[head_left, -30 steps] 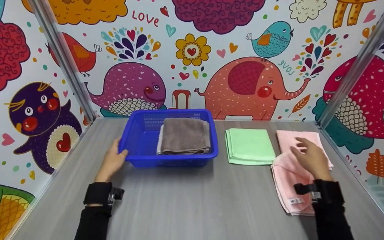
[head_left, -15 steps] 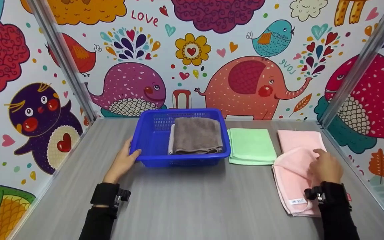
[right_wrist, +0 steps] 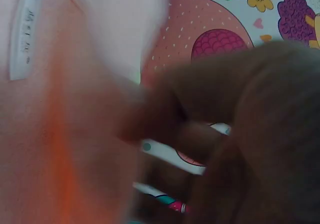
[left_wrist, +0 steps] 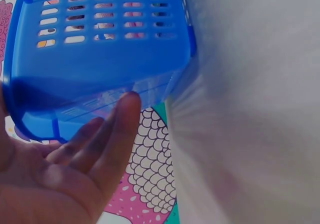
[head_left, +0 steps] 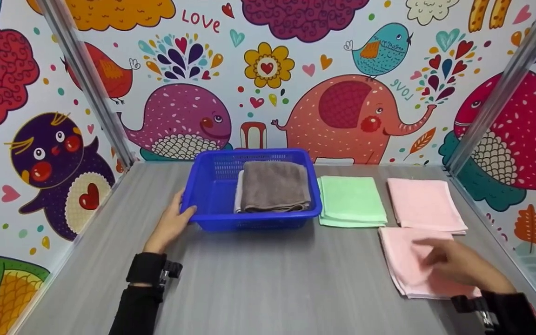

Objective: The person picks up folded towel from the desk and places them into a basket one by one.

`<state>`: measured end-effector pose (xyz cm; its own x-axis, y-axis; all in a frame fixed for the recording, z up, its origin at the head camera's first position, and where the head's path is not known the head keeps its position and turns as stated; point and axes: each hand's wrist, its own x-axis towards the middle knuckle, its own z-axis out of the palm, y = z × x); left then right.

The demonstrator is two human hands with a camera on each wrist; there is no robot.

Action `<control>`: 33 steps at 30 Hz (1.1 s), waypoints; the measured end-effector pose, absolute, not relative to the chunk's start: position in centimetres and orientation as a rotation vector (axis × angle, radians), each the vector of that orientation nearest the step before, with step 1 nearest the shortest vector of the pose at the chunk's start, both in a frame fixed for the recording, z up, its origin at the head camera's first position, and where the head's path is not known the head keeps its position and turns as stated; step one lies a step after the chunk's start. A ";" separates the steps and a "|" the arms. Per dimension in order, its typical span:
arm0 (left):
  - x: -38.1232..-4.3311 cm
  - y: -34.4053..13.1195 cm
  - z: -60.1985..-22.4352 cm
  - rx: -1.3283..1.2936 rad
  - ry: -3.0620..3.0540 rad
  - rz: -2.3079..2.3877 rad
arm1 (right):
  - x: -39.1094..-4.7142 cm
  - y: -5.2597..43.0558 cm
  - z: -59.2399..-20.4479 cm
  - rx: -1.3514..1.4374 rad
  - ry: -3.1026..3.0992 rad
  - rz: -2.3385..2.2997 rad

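Note:
In the head view a blue plastic basket [head_left: 254, 223] stands at the back centre, holding a folded grey-brown towel [head_left: 275, 186] and a paler cloth beneath it. My left hand [head_left: 170, 225] grips the basket's left rim, thumb over it and fingers along the outside wall; the left wrist view shows those fingers [left_wrist: 107, 144]. A pink towel [head_left: 405, 265] lies at the front right. Blurred, my right hand [head_left: 458, 265] is over this towel, index finger stretched out and nothing visibly held. Close up, the right wrist view shows pink cloth [right_wrist: 80, 109] with a white label [right_wrist: 24, 34].
Right of the basket lies a folded light green towel [head_left: 351, 202], touching or nearly touching it. A second folded pink towel [head_left: 424, 204] lies behind the front one. Patterned walls [head_left: 268, 116] enclose the grey table [head_left: 272, 288] at the back and sides.
The basket slid right, towards the green towel, with my left hand on it, then stopped. My right hand moved nearer and right; the front pink towel's raised flap now lies flat, uncovering the rear one.

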<state>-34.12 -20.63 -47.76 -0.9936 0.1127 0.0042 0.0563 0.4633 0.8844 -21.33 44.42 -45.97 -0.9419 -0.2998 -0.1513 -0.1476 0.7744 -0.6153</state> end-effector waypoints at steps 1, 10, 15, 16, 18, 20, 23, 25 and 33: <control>-34.1 -20.6 -47.8 0.152 2.637 1.596 | -21.0 44.5 -45.9 -0.355 2.654 -0.934; -34.0 -20.4 -48.1 0.163 2.641 1.606 | -21.8 46.1 -47.3 -0.191 2.947 -0.777; -34.2 -20.3 -48.1 0.138 2.626 1.624 | -22.6 48.5 -48.4 0.077 3.018 -0.614; -34.2 -20.3 -48.1 0.135 2.627 1.619 | -22.7 48.9 -48.6 0.110 2.983 -0.604; -34.2 -20.3 -48.2 0.125 2.621 1.634 | -22.9 49.3 -48.9 0.157 2.890 -0.619; -34.2 -20.3 -48.2 0.129 2.616 1.652 | -23.0 49.5 -49.1 0.157 2.832 -0.639; -34.2 -20.3 -48.3 0.151 2.593 1.695 | -23.1 49.2 -49.3 0.143 2.798 -0.663; -34.2 -20.2 -48.5 0.165 2.584 1.710 | -23.2 48.7 -49.2 0.119 2.790 -0.670; -34.5 -19.3 -48.9 0.149 2.736 1.698 | -23.4 44.6 -49.1 0.039 2.862 -0.581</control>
